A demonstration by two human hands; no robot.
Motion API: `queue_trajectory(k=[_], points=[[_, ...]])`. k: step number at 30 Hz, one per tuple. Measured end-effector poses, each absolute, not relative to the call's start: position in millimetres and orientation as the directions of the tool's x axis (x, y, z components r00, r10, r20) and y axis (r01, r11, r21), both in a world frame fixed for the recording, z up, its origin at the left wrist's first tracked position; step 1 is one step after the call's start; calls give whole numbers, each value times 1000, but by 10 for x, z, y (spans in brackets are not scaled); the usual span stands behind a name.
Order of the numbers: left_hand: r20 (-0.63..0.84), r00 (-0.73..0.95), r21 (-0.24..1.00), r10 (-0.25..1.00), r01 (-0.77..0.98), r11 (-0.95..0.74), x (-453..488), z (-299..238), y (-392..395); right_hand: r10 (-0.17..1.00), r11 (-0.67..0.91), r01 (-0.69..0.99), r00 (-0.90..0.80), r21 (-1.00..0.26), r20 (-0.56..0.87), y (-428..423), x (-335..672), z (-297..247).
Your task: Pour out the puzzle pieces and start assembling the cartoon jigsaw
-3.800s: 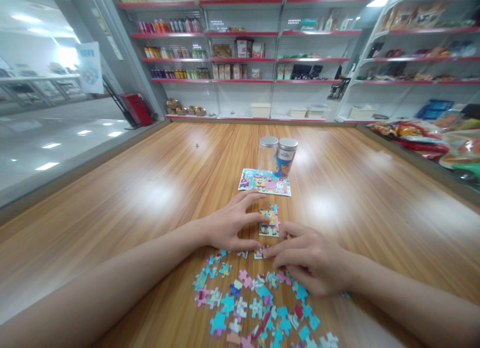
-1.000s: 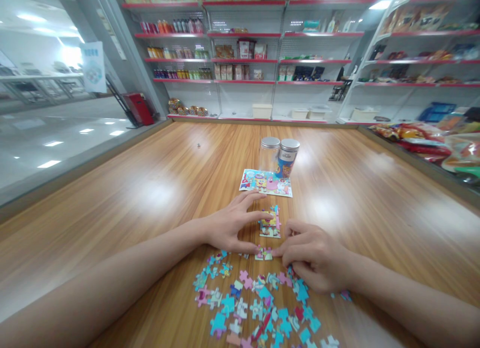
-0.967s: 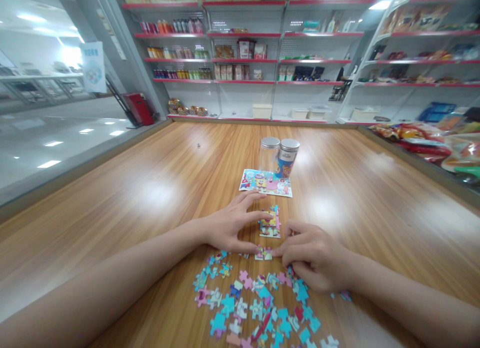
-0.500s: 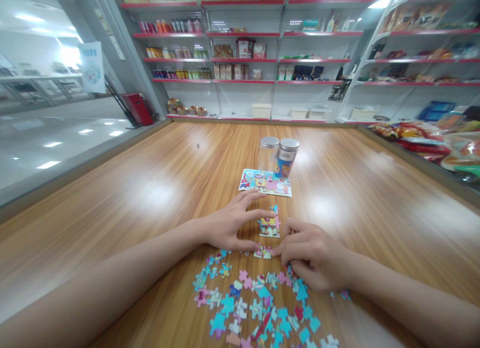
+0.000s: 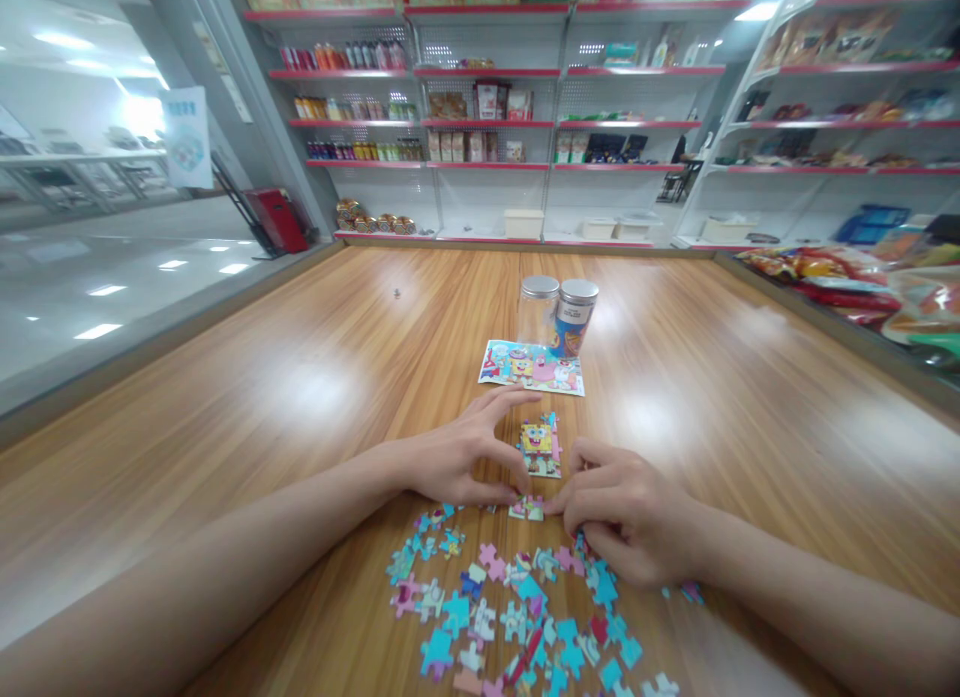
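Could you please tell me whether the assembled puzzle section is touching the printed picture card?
Apart: the head view shows a strip of tabletop between the puzzle section and the picture card.

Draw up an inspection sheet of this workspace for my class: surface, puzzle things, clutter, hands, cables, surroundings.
Surface: wood-grain tabletop, glare on both sides.
Puzzle things: partly assembled SpongeBob section; picture sheet beyond it; loose jigsaw pieces scattered nearest the person.
Clutter: clear jar and labelled jar, both lidded, upright, side by side at the sheet's far edge; tiny object farther left, unidentifiable.
Left hand: thumb and forefinger at a small puzzle strip.
Right hand: fingers curled, one fingertip at the strip's other end.
Cables: nothing seen.
Surroundings: red-edged shelves behind; bagged goods at right.
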State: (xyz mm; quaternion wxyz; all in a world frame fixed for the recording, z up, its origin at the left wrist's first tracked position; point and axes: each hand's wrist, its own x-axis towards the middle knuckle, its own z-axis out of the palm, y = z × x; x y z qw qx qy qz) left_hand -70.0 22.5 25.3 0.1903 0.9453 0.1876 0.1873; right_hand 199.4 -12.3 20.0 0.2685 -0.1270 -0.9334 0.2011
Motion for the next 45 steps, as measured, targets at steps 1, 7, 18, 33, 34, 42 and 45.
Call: queue_trajectory(k=[1, 7, 18, 33, 34, 42, 45], points=[[282, 860, 431, 426, 283, -857, -701, 255, 225, 347, 886, 133, -825, -443, 446, -124, 1997, 198], [277, 861, 436, 427, 283, -854, -704, 260, 222, 355, 882, 140, -824, -450, 441, -126, 2005, 188], [276, 867, 414, 414, 281, -866, -711, 237, 245, 343, 886, 133, -833, -445, 435, -113, 2006, 198], [266, 869, 418, 417, 286, -863, -705, 249, 240, 334, 882, 120, -840, -455, 426, -134, 1994, 225], [267, 869, 419, 416, 284, -863, -704, 251, 239, 334, 883, 121, -841, -453, 426, -135, 1994, 227], [270, 867, 421, 419, 286, -861, -699, 252, 239, 327, 885, 123, -850, -448, 414, -145, 1990, 225], [268, 867, 421, 420, 287, -860, -700, 254, 238, 329, 882, 123, -852, -455, 408, -145, 1991, 214]])
